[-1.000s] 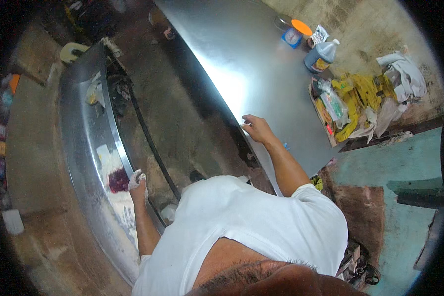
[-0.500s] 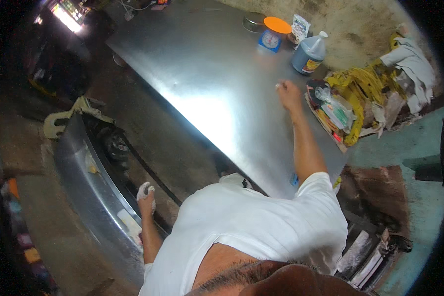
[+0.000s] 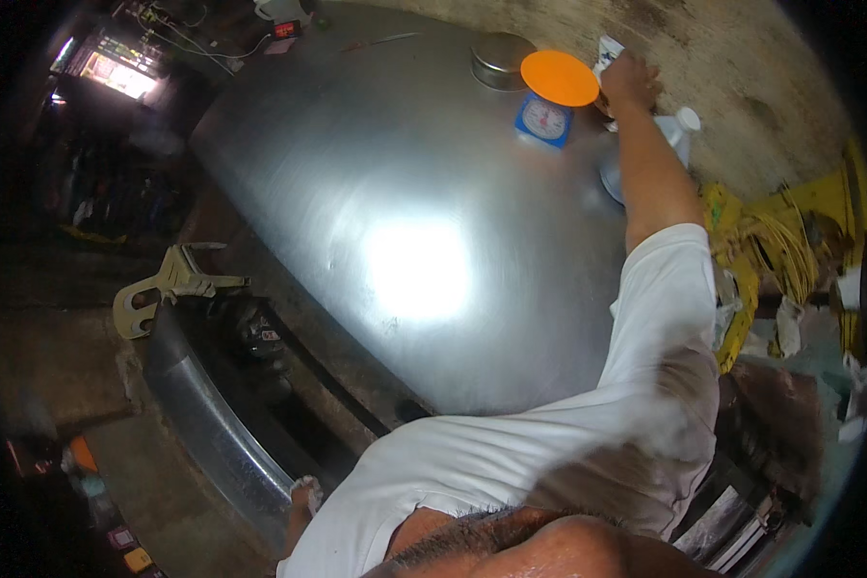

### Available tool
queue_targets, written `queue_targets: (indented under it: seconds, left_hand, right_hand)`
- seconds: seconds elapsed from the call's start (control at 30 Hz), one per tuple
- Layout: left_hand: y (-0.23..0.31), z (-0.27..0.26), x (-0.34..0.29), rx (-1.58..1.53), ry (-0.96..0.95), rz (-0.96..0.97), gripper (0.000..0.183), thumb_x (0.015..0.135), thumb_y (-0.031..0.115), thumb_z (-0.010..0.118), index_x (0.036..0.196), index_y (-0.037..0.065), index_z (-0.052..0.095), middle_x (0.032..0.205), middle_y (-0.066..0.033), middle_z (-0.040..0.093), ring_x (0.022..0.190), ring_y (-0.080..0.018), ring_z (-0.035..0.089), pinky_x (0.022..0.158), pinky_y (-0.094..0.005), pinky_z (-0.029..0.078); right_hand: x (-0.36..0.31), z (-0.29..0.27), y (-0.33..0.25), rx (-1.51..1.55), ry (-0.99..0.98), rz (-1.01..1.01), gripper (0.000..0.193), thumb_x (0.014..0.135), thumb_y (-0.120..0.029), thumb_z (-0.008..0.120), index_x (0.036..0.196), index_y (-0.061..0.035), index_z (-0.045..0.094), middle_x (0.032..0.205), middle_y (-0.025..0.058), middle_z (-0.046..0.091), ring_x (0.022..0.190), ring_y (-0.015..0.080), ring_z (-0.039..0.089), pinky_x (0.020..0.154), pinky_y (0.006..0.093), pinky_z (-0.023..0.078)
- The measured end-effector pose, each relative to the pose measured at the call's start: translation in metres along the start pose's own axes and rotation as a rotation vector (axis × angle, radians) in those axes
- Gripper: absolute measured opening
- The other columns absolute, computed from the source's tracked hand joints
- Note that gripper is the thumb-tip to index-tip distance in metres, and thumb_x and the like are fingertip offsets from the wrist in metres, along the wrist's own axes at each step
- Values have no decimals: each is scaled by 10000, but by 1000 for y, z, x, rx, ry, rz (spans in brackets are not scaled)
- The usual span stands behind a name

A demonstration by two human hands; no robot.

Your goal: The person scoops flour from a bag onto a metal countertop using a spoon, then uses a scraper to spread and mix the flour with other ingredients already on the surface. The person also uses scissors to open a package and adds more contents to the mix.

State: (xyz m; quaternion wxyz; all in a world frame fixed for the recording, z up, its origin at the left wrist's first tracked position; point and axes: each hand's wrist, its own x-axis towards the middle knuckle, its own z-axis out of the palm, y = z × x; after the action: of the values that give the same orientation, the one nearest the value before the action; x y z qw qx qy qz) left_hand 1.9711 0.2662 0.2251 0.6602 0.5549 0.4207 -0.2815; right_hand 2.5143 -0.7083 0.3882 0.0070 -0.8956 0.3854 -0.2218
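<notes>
My right hand (image 3: 632,81) reaches to the far side of the metal table (image 3: 356,173), closed on a small white packet (image 3: 607,50). Some of its outer fingers stick out to the right, and the hand covers much of the packet. Left of it stands a blue dial scale (image 3: 545,119) with an orange pan (image 3: 560,78). My forearm partly hides a translucent jug (image 3: 679,133) with a white cap. Low on the left, my left hand (image 3: 306,494), coated in white, is by the rim of a curved metal basin (image 3: 223,438). Its fingers are too small and partly hidden to read.
A round metal tin (image 3: 501,62) sits beside the scale against the wall. Yellow sacking (image 3: 790,250) is heaped at the right. A cream plastic chair (image 3: 169,289) stands at the left, next to the basin. Cords (image 3: 197,43) trail beyond the table's far left corner.
My right hand has moved from above the near right of the table forward to the white packet. My left hand has dropped lower in the picture. The whole view has shifted.
</notes>
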Motion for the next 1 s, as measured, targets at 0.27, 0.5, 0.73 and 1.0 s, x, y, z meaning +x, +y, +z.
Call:
queue_targets:
  seconds: [0.27, 0.5, 0.73, 1.0]
  left_hand:
    - [0, 11, -22, -457, -232, -176, 72, 892, 191, 601, 908, 126, 628, 855, -43, 579, 751, -250, 541, 674, -418, 441]
    - [26, -5, -25, -306, -108, 0, 115, 839, 117, 640, 953, 100, 640, 825, -73, 611, 723, -220, 592, 591, -371, 462]
    - [40, 57, -19, 101, 289, -6, 84, 835, 68, 656, 907, 102, 633, 738, -48, 603, 558, -202, 571, 437, -316, 435]
    - [7, 47, 20, 23, 182, 45, 72, 855, 64, 664, 920, 78, 637, 774, -44, 620, 585, -174, 580, 472, -290, 458]
  right_hand:
    - [60, 16, 21, -302, -271, 70, 385, 964, -246, 486, 1305, -126, 617, 1375, 118, 560, 1265, 349, 508, 1017, 530, 381]
    - [52, 14, 22, -207, -250, -57, 322, 957, -231, 491, 1191, -139, 692, 1217, 116, 677, 1158, 306, 623, 982, 523, 406]
    - [61, -82, 14, -253, -9, -195, 320, 921, -240, 509, 1158, -153, 706, 1149, 133, 701, 1067, 326, 664, 914, 504, 426]
    - [11, -227, -8, -163, 279, -298, 349, 916, -281, 468, 1152, -173, 701, 1143, 126, 696, 1071, 330, 654, 922, 544, 428]
